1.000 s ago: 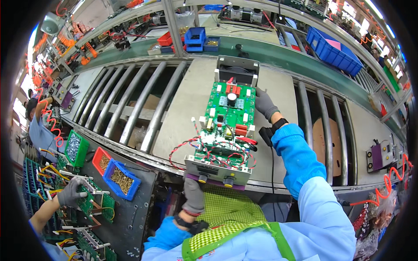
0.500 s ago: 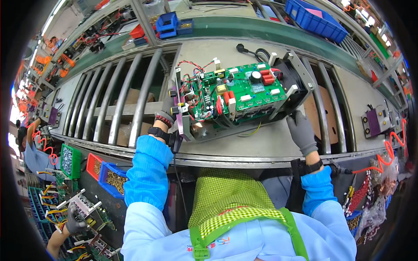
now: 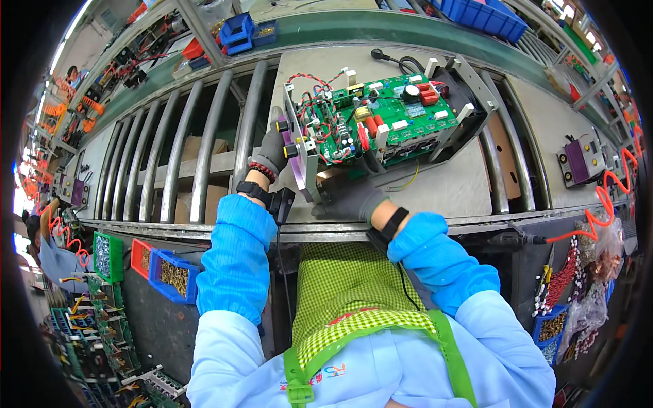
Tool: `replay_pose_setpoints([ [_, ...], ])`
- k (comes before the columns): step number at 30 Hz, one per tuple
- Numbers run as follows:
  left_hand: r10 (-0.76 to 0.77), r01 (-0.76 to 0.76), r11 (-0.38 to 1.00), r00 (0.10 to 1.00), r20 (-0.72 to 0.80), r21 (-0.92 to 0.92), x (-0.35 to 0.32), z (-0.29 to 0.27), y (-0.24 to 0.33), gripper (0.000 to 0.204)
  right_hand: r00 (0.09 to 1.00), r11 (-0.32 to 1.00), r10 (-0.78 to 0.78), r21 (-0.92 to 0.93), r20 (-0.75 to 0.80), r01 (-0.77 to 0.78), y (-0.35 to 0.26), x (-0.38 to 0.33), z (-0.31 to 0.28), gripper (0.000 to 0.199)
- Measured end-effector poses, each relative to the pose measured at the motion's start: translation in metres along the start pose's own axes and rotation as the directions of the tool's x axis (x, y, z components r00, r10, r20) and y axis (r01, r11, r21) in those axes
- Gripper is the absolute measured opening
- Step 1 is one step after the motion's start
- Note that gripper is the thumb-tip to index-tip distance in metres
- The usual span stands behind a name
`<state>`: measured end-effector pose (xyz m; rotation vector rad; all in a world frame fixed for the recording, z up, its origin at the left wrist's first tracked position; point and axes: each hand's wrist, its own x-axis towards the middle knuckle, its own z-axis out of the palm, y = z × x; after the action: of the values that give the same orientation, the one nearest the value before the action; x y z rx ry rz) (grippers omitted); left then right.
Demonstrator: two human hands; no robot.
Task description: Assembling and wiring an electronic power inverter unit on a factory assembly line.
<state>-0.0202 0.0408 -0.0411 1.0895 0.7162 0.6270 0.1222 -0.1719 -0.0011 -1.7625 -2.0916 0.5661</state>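
- From the head view, we see a machine with a green circuit board [image 3: 415, 122] lying on the pale bench [image 3: 462, 194]. One end is near the left edge of the bench and the other is near the right edge.
- Our left hand [image 3: 274, 148], in a gray glove, is against the purple front panel [image 3: 297, 166], beside two black and yellow knobs [image 3: 286, 137]. Its fingers point up along the panel, but we cannot tell if they grip it.
- Our right hand [image 3: 348, 202], gloved too, is low by the near end of that panel, close to the front edge of the bench. Its fingers reach left, and we cannot tell if they hold on.
- A yellow-green wire [image 3: 406, 179] hangs from the machine's near side, just past our right hand.
- A black plug [image 3: 378, 54] lies by the far edge of the bench.
- Shiny metal rollers [image 3: 211, 136] run beside the left edge, with more beside the right.
- On the dark table [image 3: 160, 340] to our left, a blue bin [image 3: 190, 288] of gold-colored bits sits by the far edge, beside a red bin [image 3: 139, 260].
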Motion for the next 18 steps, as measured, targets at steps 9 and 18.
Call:
replay_pose_setpoints([
  [9,0.190,-0.080,0.925,0.944,-0.271,0.372,-0.037,0.009,0.008,0.060,0.987,0.987,0.160,-0.021,0.032,-0.159,-0.001,-0.030,0.015,0.068],
  [18,0.139,-0.174,0.670,0.984,0.109,0.722,-0.196,0.104,-0.047,0.033,0.925,0.887,0.005,-0.425,-0.380,-0.179,0.010,-0.095,0.010,0.069],
])
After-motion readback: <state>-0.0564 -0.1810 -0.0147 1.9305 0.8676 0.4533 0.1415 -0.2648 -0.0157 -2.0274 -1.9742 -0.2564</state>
